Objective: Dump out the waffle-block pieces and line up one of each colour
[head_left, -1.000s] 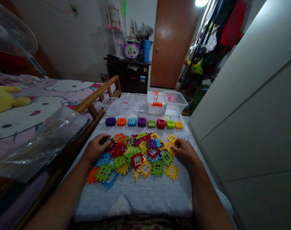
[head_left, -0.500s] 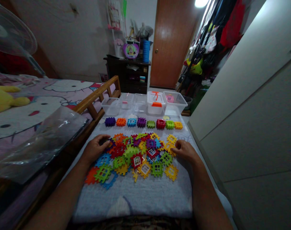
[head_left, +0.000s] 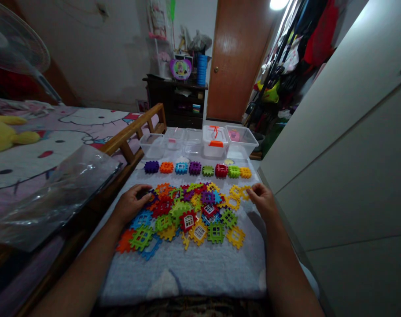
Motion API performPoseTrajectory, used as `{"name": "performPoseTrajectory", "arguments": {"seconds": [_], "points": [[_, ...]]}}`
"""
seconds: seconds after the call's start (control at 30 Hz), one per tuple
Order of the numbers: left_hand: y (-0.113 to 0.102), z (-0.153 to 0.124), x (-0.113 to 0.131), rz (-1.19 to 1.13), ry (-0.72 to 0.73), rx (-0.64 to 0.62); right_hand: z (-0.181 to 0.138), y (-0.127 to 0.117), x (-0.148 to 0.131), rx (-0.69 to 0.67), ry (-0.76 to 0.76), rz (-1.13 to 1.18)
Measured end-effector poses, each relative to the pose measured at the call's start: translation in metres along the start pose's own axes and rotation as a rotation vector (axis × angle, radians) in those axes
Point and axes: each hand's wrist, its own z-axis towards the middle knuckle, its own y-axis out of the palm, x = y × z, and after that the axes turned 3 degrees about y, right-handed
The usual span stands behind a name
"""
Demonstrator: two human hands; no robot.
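A loose pile of colourful plastic building tiles (head_left: 180, 210) with toothed edges lies on the cloth between my hands. My left hand (head_left: 131, 204) rests at the pile's left edge, thumb and fingers apart, beside a dark blue tile (head_left: 153, 198). At the upper right of the pile, my right hand (head_left: 263, 201) pinches a yellow tile (head_left: 244, 192) at its edge, just off the other yellow pieces. A yellow tile with a round opening (head_left: 233, 202) lies left of those fingertips. Another yellow tile (head_left: 236, 237) is at the pile's lower right.
Behind the pile runs a row of small assembled blocks (head_left: 195, 168) in several colours. Farther back stand clear plastic boxes (head_left: 241, 143) and a lidded box with orange latches (head_left: 215, 147). A wooden bed rail (head_left: 134, 127) borders the left, a pale cabinet (head_left: 348, 176) the right.
My right hand has moved right and slightly away from me, drawing a yellow tile off the others. The round-holed yellow tile now shows more fully. My left hand has stayed in place.
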Motion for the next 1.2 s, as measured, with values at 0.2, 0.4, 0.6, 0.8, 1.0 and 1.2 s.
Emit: {"name": "performPoseTrajectory", "arguments": {"seconds": [0.2, 0.4, 0.6, 0.8, 1.0, 1.2], "points": [[0.000, 0.000, 0.003, -0.013, -0.004, 0.006, 0.004, 0.015, 0.007, 0.210, -0.250, -0.343], [0.000, 0.000, 0.001, -0.008, 0.002, -0.014, 0.006, 0.025, 0.015, -0.037, -0.297, -0.505], [-0.001, 0.000, 0.002, -0.009, 0.009, -0.008, 0.007, 0.017, 0.025, -0.043, -0.263, -0.572], [0.000, 0.000, 0.003, -0.001, 0.022, 0.004, 0.006, 0.015, 0.027, -0.071, -0.198, -0.572], [-0.001, 0.000, 0.005, -0.004, 0.029, -0.009, 0.013, 0.020, 0.026, 0.032, -0.222, -0.486], [-0.002, 0.000, 0.007, -0.007, 0.032, -0.017, 0.018, 0.027, 0.031, -0.017, -0.239, -0.557]]}}
